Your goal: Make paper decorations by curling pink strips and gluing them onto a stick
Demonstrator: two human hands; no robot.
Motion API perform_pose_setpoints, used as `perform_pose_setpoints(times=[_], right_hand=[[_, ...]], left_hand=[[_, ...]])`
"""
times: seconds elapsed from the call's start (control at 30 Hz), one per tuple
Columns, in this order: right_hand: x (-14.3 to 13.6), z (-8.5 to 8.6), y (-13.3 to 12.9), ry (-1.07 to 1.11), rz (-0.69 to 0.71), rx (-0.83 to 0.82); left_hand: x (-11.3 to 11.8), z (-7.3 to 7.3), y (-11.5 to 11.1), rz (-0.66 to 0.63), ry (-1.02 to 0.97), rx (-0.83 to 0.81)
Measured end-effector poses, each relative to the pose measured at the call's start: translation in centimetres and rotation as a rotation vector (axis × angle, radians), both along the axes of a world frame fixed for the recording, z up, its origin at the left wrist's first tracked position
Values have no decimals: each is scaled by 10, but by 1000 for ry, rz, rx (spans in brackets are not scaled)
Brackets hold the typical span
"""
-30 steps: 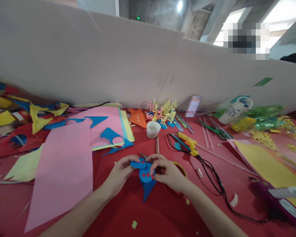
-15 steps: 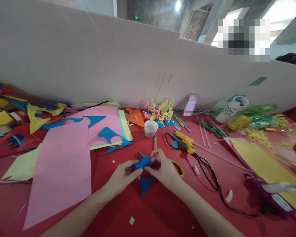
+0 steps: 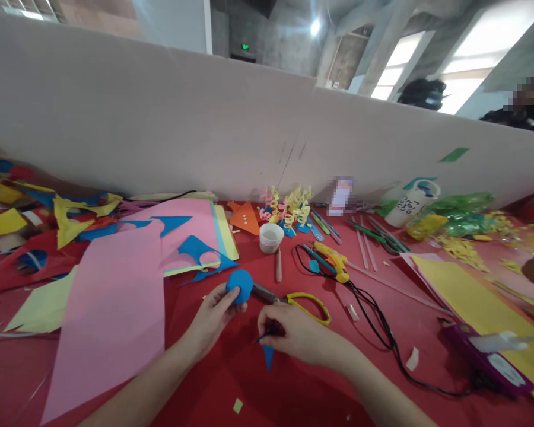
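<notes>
My left hand (image 3: 218, 314) pinches a round blue paper disc (image 3: 240, 286) between thumb and fingers, its flat face toward me. Lower and to the right, my right hand (image 3: 289, 332) has its thumb and forefinger closed on a pointed blue paper scrap (image 3: 268, 357). The scrap's tip points toward me, and its upper part is hidden by the fingers. Just beyond my right hand lie scissors with yellow handles (image 3: 311, 308), their dark blades reaching left behind the disc.
A white paper cup (image 3: 271, 237) and a yellow glue gun (image 3: 333, 261) stand beyond my hands. Pink paper (image 3: 111, 308) covers the left side. To the right are a black cord (image 3: 382, 320), a purple power strip (image 3: 489, 362) and yellow sheets (image 3: 454, 284). A white partition (image 3: 160, 118) rises behind.
My hands have parted. The left keeps the blue disc, now turned flat toward me; the right has let go of it, moved down and pinched the blue scrap, which has shifted slightly right.
</notes>
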State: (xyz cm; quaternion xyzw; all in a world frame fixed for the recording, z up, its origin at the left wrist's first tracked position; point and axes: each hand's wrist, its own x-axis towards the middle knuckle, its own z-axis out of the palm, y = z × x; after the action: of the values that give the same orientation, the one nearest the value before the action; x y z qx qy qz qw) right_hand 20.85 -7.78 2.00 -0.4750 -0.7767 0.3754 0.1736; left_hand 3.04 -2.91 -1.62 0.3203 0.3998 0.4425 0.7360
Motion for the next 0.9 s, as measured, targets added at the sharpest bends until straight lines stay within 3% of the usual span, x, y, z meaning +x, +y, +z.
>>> perform_pose_setpoints(times=[0.1,0.17,0.27,0.33,0.4,0.53,0.67,0.77,0.9], right_hand=[[-1,15,10,238,-53,-88],[-11,25,25,288,-101,-23],[-39,34,61,214,-94,221],[-62,35,90,15,-85,353],[-83,33,116,-266,-96,301],[-110,23,141,-415,-57,204],[-106,25,145,-496,21,124],[-90,36,154,-515,114,46],[-88,56,177,-543,102,13]], left_hand=[[1,0,1,-49,4,16],[2,-2,1,-75,19,42],[4,-7,1,-54,58,74],[5,-8,0,-26,53,78],[4,-8,-2,11,29,56],[1,-6,-4,45,15,-32],[1,-6,-2,23,49,-33],[3,-5,-2,-10,120,56],[6,-5,-10,-137,327,334]])
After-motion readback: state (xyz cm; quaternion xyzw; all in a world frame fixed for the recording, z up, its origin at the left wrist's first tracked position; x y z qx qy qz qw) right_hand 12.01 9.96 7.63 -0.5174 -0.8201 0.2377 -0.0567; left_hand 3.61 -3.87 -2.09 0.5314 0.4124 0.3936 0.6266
